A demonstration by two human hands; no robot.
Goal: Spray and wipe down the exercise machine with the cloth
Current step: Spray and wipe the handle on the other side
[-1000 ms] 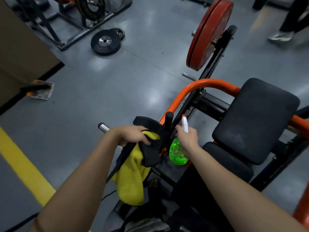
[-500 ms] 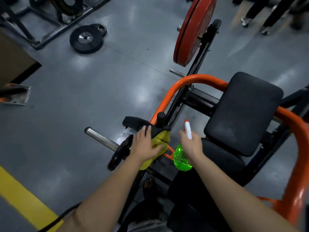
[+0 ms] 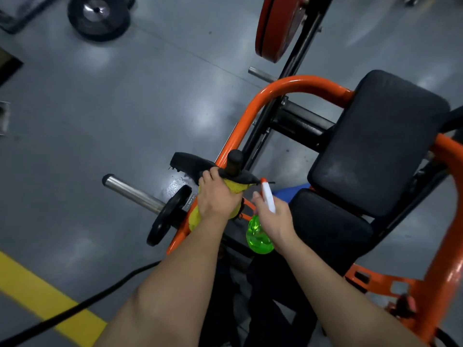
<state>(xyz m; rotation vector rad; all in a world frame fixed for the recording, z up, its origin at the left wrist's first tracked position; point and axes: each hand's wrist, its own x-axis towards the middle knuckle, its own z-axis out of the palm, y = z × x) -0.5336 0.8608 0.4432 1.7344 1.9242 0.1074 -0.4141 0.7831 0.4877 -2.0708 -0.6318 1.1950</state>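
Head view, left to right: grey floor (image 3: 100, 121) fills the left half. A yellow line (image 3: 37, 291) crosses the lower left corner and a black cable (image 3: 75, 309) lies over it. At the upper left edge a loose black plate (image 3: 99, 15) lies flat on the floor.

Left of centre a steel peg (image 3: 130, 194) sticks out from the machine (image 3: 288, 83) toward the left, and a small black plate (image 3: 167, 216) sits on its inner end. Just right of that, the left hand (image 3: 218, 196) lies over the yellow cloth (image 3: 233, 187), fingers bent round it and pressing it onto the orange tube at mid-frame. More cloth shows under the heel of the hand. The fingertips touch a black arm pad (image 3: 188, 162) (partly hidden by the hand), and a black handle (image 3: 234, 160) stands upright just above them.

High at centre a red plate (image 3: 275, 26) hangs on edge on the machine's black upright. Right of the left hand, close but apart, the right hand (image 3: 275, 216) grips the green bottle (image 3: 258, 236) by its neck. The white nozzle points up the frame toward the cloth, and the bottle's body hangs below the hand.

Further right, the black back pad (image 3: 380, 141) tilts over the black seat (image 3: 330, 229), and orange tube runs down the right edge.
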